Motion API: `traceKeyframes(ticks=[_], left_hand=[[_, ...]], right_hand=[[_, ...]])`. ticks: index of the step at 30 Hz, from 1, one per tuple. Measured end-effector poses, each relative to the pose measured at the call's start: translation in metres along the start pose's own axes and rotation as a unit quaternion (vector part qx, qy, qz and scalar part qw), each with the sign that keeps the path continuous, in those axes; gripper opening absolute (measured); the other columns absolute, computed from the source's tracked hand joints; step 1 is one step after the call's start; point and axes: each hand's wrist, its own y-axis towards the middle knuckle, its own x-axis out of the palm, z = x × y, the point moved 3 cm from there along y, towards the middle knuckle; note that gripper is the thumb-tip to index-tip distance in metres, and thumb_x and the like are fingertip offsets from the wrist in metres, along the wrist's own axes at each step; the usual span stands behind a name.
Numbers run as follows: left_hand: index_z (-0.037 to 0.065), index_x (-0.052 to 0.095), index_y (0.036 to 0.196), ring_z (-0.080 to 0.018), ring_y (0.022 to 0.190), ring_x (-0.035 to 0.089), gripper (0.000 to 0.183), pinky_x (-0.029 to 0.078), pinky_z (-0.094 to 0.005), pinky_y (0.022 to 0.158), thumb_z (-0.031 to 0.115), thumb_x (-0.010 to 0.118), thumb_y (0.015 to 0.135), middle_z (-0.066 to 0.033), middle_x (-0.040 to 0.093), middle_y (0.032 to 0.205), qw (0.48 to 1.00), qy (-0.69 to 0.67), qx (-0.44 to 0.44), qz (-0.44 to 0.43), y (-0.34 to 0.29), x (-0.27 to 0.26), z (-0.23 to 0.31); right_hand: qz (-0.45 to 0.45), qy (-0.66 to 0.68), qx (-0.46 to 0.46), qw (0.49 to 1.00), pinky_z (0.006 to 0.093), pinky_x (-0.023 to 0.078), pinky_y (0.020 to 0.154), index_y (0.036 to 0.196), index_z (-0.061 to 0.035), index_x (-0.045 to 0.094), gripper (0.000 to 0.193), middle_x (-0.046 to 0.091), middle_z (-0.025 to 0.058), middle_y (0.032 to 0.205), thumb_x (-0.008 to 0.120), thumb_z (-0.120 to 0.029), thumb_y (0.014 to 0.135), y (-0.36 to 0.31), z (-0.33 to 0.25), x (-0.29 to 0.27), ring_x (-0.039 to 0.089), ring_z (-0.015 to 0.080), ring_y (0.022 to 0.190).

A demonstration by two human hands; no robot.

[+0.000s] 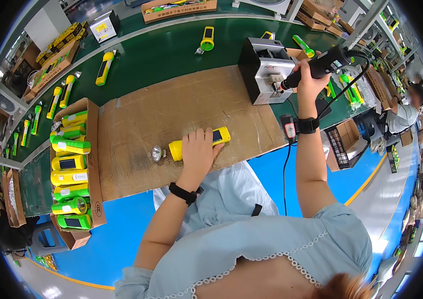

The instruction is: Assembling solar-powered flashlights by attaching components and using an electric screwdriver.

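Yellow flashlight (199, 143), black screwdriver (321, 64), brown cardboard sheet (171, 107), green belt (166, 50) — blue floor (121, 239)

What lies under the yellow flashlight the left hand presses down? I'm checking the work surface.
Under the yellow flashlight lies a brown cardboard sheet spread over the green belt. The left hand covers the flashlight's middle, so the cardboard directly beneath is hidden.

We list: a long green bench (171, 50) with a brown cardboard sheet (171, 109) laid across it. Blue floor (116, 244) edged by a yellow line (366, 182), then pale grey floor (401, 199) with glare. Metal racking (371, 20) upper right. Cardboard boxes (179, 7) along the far edge.
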Motion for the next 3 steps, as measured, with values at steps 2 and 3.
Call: traceKeyframes(ticks=[2, 3], left_hand=[[0.007, 0.057, 0.105, -0.0253, 0.081, 0.052, 0.048, 0.039, -0.0388, 0.074, 0.043, 0.067, 0.075, -0.0082, 0.054, 0.087, 1.0, -0.005, -0.01, -0.012, -0.0007, 0.0003, 0.0002], [0.006, 0.057, 0.105, -0.0268, 0.083, 0.052, 0.048, 0.039, -0.0397, 0.077, 0.043, 0.067, 0.075, -0.0092, 0.055, 0.089, 0.999, -0.011, -0.018, -0.024, -0.001, 0.0007, 0.001]], right_hand=[[-0.008, 0.011, -0.01, 1.0, 0.0299, 0.05, 0.057, 0.117, 0.004, 0.04, 0.044, 0.059, 0.0115, 0.07, 0.06, 0.002, 0.078, -0.0006, 0.0053, -0.0014, 0.059, 0.0186, 0.058], [-0.015, 0.02, -0.021, 0.999, 0.0303, 0.05, 0.058, 0.118, 0.0038, 0.039, 0.045, 0.059, 0.0118, 0.071, 0.062, 0.001, 0.079, -0.0007, 0.0087, -0.0025, 0.059, 0.0189, 0.059]])
